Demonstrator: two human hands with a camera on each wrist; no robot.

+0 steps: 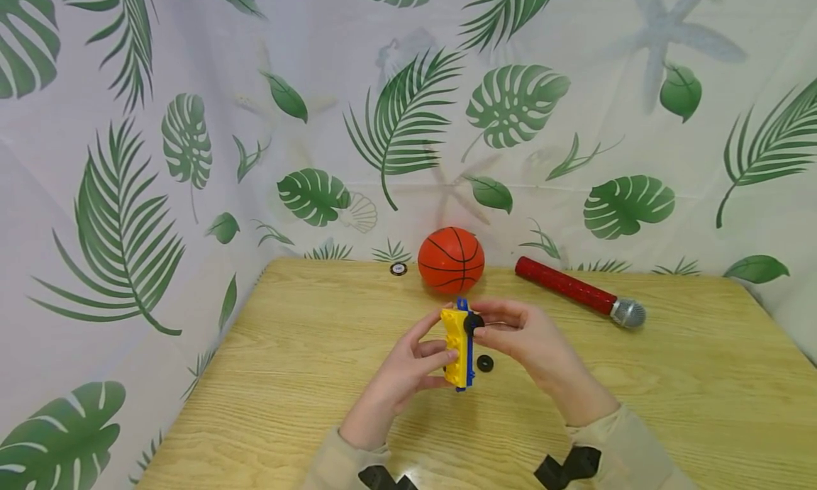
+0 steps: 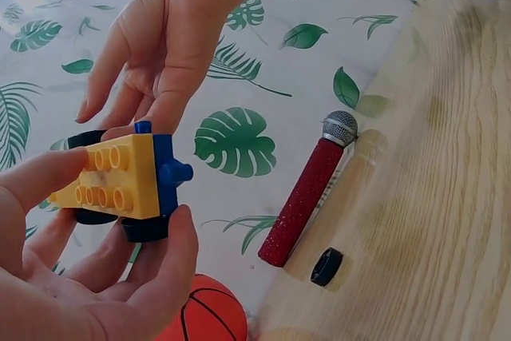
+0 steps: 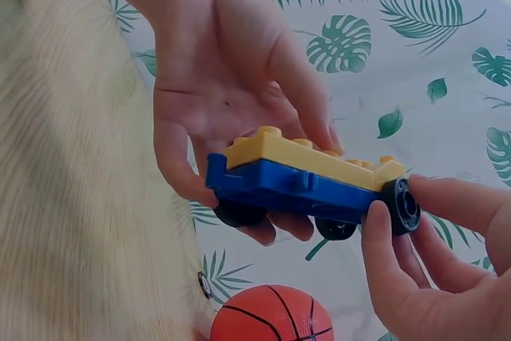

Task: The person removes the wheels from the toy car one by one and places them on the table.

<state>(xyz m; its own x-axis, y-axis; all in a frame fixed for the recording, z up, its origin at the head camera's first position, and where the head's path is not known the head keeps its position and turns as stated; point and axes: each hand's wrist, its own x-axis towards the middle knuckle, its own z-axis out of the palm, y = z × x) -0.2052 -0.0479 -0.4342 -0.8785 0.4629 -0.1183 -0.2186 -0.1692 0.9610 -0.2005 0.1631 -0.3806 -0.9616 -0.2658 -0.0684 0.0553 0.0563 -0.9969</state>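
Note:
A toy car made of a yellow studded brick on a blue chassis is held up on end above the table by my left hand, thumb on one side and fingers on the other. My right hand pinches a black wheel at the car's upper end. The right wrist view shows that wheel on the end of the blue chassis, between thumb and fingers. In the left wrist view the yellow brick lies against my left fingers. A loose black wheel lies on the table just right of the car.
An orange basketball sits at the table's far edge. A red glitter microphone lies to its right, and a small round black-and-white piece to its left. The wooden table is backed by a leaf-print cloth.

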